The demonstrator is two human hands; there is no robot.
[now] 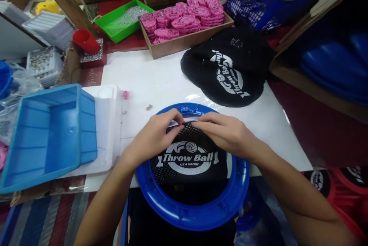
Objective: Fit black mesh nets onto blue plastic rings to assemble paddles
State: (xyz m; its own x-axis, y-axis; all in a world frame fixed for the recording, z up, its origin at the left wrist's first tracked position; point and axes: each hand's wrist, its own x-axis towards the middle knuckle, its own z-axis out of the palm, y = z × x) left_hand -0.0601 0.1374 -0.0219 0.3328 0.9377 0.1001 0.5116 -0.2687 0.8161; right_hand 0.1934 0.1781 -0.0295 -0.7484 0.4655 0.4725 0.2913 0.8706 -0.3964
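A black mesh disc [189,177] with white "Throw Ball" lettering lies inside a blue plastic ring [184,217] at the table's front edge. My left hand [161,131] pinches the far edge of the mesh between thumb and fingers. Close beside it, my right hand [227,131] holds the same edge, with its fingers pressed together. Both hands are just inside the ring's far side, where small fittings and a thin wire show. More black mesh discs [230,73] lie overlapped beyond my right hand.
Beyond the ring stand a box of pink moulded parts [184,19], a green tray [123,23] of small metal pieces and a blue basket [258,0]. A blue bin [54,134] sits at left. Small round pieces [148,107] lie on the white sheet [135,73].
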